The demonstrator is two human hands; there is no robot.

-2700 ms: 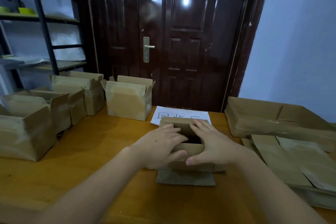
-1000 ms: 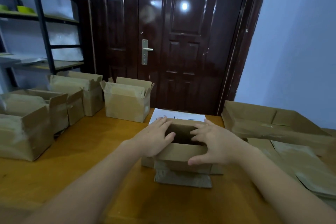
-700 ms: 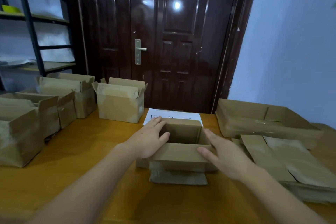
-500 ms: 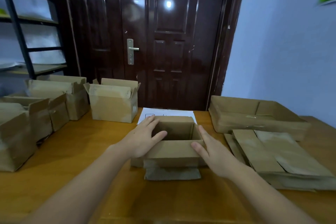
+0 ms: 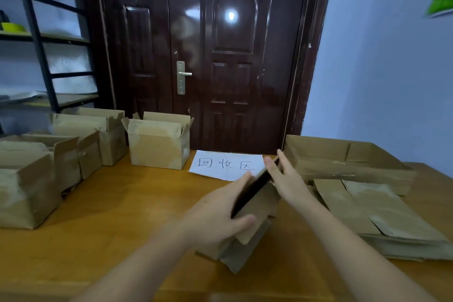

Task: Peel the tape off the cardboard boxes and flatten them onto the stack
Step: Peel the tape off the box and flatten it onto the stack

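Nearest us, above the middle of the wooden desk (image 5: 117,203), we squeeze a small brown cardboard box (image 5: 255,206) nearly flat. Our left hand (image 5: 220,218) wraps one side, thumb curled over its lower edge; our right hand (image 5: 286,179) presses the other side with straight fingers. Only a dark sliver of opening remains, so this box looks almost collapsed but not yet stacked. At the right edge lies the stack of flattened brown cardboard (image 5: 375,213), with a shallow open cardboard tray (image 5: 343,162) behind it. Beyond our hands sits a white paper sheet with handwritten characters (image 5: 225,164). Along the left and far edge, several upright open cardboard boxes (image 5: 159,144) still wait, so much work remains.
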